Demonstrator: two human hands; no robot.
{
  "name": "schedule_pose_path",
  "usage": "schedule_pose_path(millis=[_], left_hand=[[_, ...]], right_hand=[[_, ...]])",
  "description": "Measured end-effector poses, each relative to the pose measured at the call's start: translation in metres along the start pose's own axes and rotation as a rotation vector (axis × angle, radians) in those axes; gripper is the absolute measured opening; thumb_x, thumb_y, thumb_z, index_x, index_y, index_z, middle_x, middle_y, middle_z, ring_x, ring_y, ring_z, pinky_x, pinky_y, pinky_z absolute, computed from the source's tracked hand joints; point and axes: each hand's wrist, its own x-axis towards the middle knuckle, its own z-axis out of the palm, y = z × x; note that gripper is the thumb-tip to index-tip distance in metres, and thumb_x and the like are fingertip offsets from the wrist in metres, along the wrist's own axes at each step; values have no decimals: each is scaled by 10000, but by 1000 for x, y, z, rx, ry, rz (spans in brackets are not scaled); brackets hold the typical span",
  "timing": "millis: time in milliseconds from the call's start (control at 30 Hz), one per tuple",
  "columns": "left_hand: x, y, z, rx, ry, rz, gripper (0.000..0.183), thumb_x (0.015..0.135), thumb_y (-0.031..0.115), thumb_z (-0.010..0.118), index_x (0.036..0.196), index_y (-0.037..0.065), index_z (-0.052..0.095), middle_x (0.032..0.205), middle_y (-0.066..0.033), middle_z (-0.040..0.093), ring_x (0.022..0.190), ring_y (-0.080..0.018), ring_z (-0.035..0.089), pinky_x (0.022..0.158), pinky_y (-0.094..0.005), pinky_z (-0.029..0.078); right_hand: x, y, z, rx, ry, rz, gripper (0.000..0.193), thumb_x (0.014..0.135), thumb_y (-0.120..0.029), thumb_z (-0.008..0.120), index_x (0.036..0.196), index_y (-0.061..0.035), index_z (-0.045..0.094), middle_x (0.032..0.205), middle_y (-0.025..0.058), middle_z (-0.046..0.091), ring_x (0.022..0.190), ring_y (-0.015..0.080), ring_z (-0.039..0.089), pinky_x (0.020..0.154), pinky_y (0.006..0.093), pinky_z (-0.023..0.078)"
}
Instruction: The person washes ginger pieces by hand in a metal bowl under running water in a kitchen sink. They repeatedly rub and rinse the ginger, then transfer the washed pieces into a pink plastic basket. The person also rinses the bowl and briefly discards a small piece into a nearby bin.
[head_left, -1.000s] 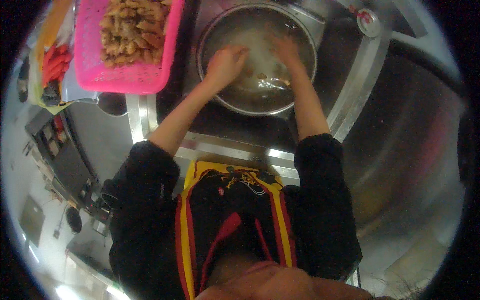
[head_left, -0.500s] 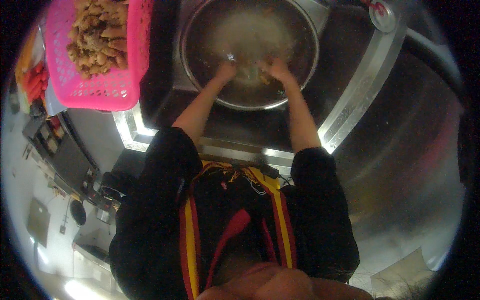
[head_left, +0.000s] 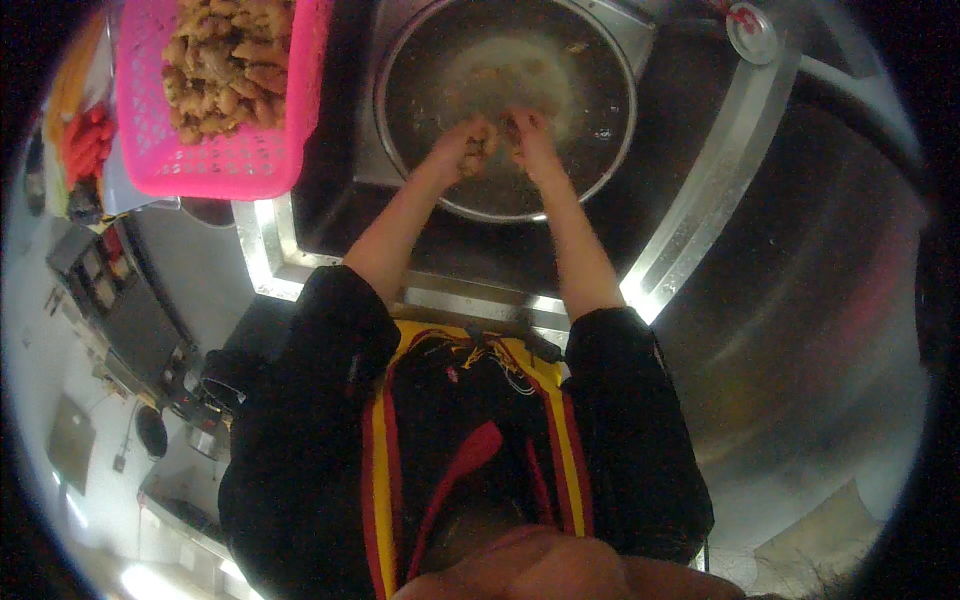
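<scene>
A large round metal bowl (head_left: 505,218) of cloudy water sits in the sink in front of me. Both hands are inside it, close together near its middle. Knobbly brown pieces that look like ginger root show at my left hand (head_left: 464,146), whose fingers are curled round them. My right hand (head_left: 531,143) has its fingers bent inward beside the left; what they grip is hidden by water and blur. Up to the left, a pink plastic basket (head_left: 218,184) holds a heap of ginger root (head_left: 226,80).
The metal sink edge (head_left: 690,215) runs round the bowl, with a metal can-like round object (head_left: 752,35) at the upper right. Red items (head_left: 87,145) lie left of the basket. A wide steel surface (head_left: 790,320) spreads to the right.
My hands have drawn nearer each other and risen partly out of the water, bringing brown pieces into sight at the left. The basket appears shifted slightly right and up in the picture.
</scene>
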Motion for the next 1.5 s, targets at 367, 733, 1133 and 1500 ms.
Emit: schedule_pose_path(millis=[367,733,1133,1500], left_hand=[[-15,41,-8,-379,-243,68,300,873,254,548,1109,70,535,1047,-79,579,967,-212,543,839,-366,438],[-91,65,26,-458,-212,13,228,858,308,557,899,84,564,1041,-128,572,974,-293,545,825,-453,447],[-278,199,21,-346,-141,758,387,923,396,411,706,87,493,820,-103,561,687,-186,525,524,-261,404],[-278,297,-52,302,490,1073,273,879,192,515,1061,0,584,916,-97,616,841,-172,584,720,-273,449]], right_hand=[[6,5,0,-559,137,-246,316,861,-411,516,909,-109,594,734,68,568,581,140,510,451,256,376],[-37,-111,-14,992,-77,271,293,875,-352,526,1016,-95,542,737,-6,519,585,108,462,385,200,283],[-97,-372,67,678,-297,-66,258,870,-323,536,973,-86,527,673,-21,470,580,88,461,382,196,291],[-66,-442,128,133,-338,-406,380,877,-331,545,1017,18,598,1003,109,613,907,179,573,752,305,463]])
